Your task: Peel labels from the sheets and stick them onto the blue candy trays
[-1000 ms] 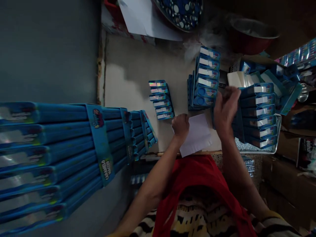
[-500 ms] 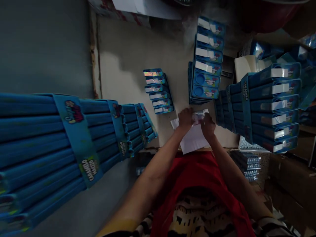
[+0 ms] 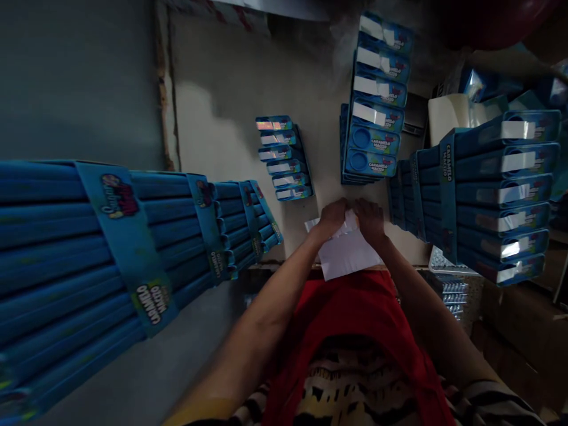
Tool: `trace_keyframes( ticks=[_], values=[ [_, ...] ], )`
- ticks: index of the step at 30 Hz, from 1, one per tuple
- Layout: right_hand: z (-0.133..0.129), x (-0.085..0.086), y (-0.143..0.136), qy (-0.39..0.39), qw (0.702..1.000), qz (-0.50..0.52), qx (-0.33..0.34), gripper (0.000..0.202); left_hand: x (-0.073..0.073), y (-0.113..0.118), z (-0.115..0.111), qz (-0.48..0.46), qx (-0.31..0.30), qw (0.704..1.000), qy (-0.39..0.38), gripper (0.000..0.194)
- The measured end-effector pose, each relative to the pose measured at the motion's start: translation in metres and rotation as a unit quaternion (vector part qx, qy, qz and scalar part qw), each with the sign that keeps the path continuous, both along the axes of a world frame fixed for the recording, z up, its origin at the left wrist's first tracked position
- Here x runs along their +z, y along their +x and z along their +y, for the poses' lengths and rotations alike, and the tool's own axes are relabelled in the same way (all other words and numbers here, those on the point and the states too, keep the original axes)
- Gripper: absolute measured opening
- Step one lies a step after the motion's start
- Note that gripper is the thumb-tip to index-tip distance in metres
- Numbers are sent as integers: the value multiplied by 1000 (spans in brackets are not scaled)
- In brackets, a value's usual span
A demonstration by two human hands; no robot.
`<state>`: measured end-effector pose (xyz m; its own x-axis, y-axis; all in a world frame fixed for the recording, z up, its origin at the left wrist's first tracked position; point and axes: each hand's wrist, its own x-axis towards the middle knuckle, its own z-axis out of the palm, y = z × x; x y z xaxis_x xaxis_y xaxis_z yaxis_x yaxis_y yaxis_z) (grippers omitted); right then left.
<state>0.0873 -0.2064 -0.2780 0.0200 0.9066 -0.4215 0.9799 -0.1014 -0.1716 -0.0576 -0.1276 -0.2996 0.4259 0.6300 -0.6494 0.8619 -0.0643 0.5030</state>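
White paper sheets (image 3: 348, 255) lie on the table near its front edge, below my hands. My left hand (image 3: 333, 216) has its fingers curled on a small shiny, whitish piece (image 3: 349, 222) on top of the paper. On the right side of that piece, my right hand (image 3: 370, 219) is bent over with its fingers close together; what they grip is too dark to make out. The two hands are close to each other, with the shiny piece between them.
Tall stacks of blue boxes stand at the left (image 3: 106, 236) and right (image 3: 479, 189). Another blue stack (image 3: 377, 100) stands beyond my hands, with a smaller one (image 3: 286, 157) to its left. A silvery tray (image 3: 448, 262) is at the right front edge.
Both hands have drawn slightly closer together over the shiny piece, and less of it shows. The view has shifted a little, so the side stacks look larger.
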Motion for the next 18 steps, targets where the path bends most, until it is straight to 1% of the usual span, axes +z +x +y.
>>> trace_keyframes(
  ticks=[4,6,8,11,13,15,17,18],
  values=[
    [-10,-15,-2,0,999,-1,49,52,-8,-5,-1,6,21,1000,-6,28],
    [-21,-16,-3,3,998,5,69,55,-12,-9,1,4,25,999,-20,27],
    [-35,-13,-4,5,996,19,87,57,-13,-14,4,-2,15,999,-29,25],
    [-56,3,-3,-3,995,44,86,53,-12,-19,8,2,6,1000,-29,24],
    [-68,20,-3,-25,996,65,63,44,-8,-21,9,5,11,1000,-19,27],
    [-76,40,-3,-42,995,91,24,35,-3,-21,8,4,15,1000,-7,30],
    [-77,59,-4,-21,995,98,-19,28,3,-19,7,-2,13,1000,7,33],
    [-74,66,-5,1,995,94,-29,26,6,-18,5,-5,11,1000,13,33]
  ],
)
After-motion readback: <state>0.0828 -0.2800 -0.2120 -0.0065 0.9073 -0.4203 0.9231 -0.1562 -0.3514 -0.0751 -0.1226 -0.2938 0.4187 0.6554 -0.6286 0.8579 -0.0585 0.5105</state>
